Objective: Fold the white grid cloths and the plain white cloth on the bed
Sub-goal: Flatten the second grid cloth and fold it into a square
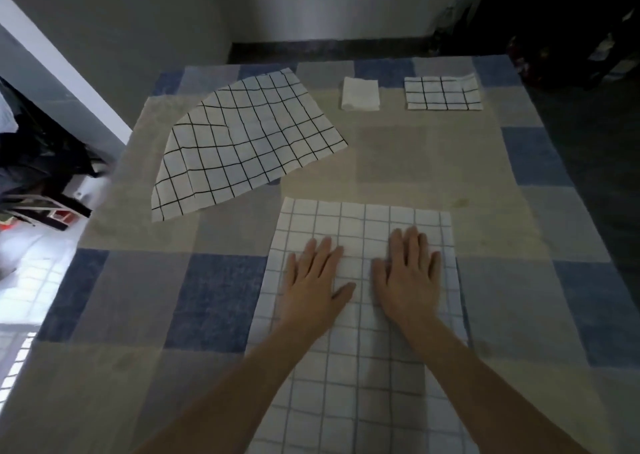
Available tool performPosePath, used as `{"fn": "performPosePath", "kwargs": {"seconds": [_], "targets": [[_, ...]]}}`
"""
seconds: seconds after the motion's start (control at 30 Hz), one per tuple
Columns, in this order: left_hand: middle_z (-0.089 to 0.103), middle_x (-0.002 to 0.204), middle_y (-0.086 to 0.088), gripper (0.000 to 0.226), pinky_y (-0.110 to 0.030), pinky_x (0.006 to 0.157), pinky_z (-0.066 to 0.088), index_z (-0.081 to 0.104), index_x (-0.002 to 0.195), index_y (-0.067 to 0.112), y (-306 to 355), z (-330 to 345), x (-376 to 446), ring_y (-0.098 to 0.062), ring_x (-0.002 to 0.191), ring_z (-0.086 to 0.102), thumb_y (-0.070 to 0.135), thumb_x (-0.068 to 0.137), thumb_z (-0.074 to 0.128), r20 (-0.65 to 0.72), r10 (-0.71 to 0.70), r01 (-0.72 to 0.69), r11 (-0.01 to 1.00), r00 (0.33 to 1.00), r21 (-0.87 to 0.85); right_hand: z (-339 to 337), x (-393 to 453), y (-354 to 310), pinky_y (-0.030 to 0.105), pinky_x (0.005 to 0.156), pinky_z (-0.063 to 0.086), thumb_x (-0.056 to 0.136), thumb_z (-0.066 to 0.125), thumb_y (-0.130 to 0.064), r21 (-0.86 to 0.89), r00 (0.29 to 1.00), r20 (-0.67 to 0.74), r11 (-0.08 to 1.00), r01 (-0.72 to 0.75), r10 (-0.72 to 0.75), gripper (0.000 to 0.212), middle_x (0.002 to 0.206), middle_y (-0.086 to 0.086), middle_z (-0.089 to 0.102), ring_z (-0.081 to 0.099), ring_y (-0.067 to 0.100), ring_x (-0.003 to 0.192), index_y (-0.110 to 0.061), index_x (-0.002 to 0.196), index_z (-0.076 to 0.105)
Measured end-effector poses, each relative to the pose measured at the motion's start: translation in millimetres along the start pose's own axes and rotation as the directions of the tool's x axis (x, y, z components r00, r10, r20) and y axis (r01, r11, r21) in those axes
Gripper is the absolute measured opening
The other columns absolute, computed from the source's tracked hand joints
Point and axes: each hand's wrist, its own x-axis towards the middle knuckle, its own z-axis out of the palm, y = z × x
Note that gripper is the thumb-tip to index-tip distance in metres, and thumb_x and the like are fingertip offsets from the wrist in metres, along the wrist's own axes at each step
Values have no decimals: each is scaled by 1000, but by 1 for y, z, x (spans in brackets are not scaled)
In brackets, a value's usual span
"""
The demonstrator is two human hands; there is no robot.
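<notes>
Head view: single wide-angle camera worn on the person's head, looking forward and steeply down over the bed with the blue, grey and beige checked cover (221, 298). Near edge of the bed and both forearms close under the lens; far edge and grey wall (138, 14) beyond it at frame top.

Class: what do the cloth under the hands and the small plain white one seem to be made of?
Pale-lined grid cloth: thin woven fabric, perhaps cotton, matte; it lies flat and limp. Plain white cloth: soft matte fabric, folded into a small, slightly puffy rectangle; weave too small to tell.
</notes>
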Motion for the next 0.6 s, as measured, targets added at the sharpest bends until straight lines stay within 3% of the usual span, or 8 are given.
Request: {"fn": "performPosePath", "kwargs": {"seconds": [0.4,0.47,0.53,0.6], "targets": [[-14,162,-5,74,-56,117,-6,-4,154,34,-6,2,52,-32,145,-23,69,91,13,-25,-32,34,995,999,93,5,51,11,46,119,-4,95,23,-58,-75,993,-41,991,107,-110,69,162,4,-1,-6,22,148,-27,154,5],[-3,163,-4,66,-55,118,-6,8,153,35,-2,-6,55,-31,148,-14,63,94,13,-32,-49,51,998,998,48,5,49,10,46,119,-4,95,22,-59,-67,993,-32,992,110,-113,69,162,4,-1,-6,22,148,-27,154,4],[18,160,0,53,-51,119,-1,31,147,33,-3,-19,64,-26,149,5,53,98,22,-108,-67,63,997,992,-42,5,44,7,47,118,-3,95,21,-60,-52,992,-25,992,119,-120,69,162,4,1,-4,22,148,-27,153,6],[37,151,2,44,-49,119,13,43,140,27,-13,-35,79,-22,142,26,40,98,38,-219,-35,19,997,975,-71,-6,44,5,49,114,10,95,24,-57,-7,993,-61,994,105,-105,62,159,4,18,15,24,146,-28,150,22]]}}
